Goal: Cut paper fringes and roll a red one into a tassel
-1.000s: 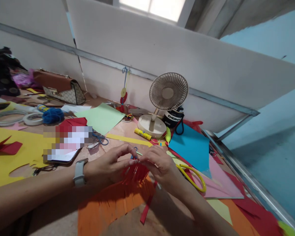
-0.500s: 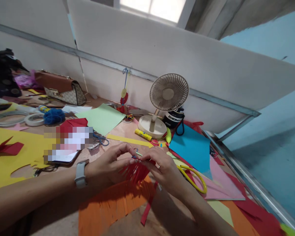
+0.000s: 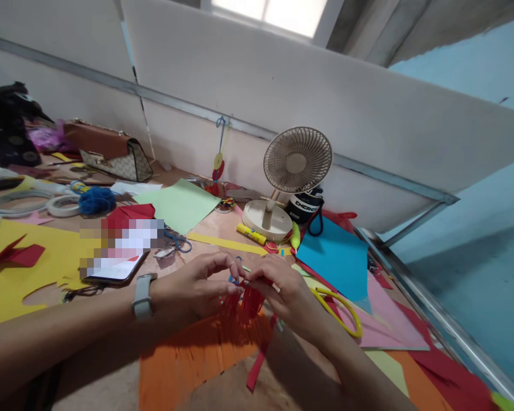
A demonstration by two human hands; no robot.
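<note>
Between my two hands hangs a red paper fringe (image 3: 251,303), its cut strips pointing down like a tassel. The fingers of my left hand (image 3: 208,282) pinch its upper left end, where a bit of blue string (image 3: 235,278) shows. My right hand (image 3: 278,285) grips the top edge from the right, thumb and fingers closed on it. Below the hands lies an orange paper sheet (image 3: 188,359) cut into strips. A narrow red paper strip (image 3: 259,365) rests beside it, under my right wrist.
A small fan (image 3: 268,220) stands at the back, with a yellow glue stick (image 3: 251,234) before it. To the left are a phone (image 3: 115,271), yellow paper (image 3: 8,297) and blue yarn (image 3: 96,201). Blue paper (image 3: 334,257) and a yellow ring (image 3: 351,319) lie right.
The red fringe has spread into two bunches, with a gap opening between my fingertips. My left fingers have loosened slightly. The whole view has shifted a little.
</note>
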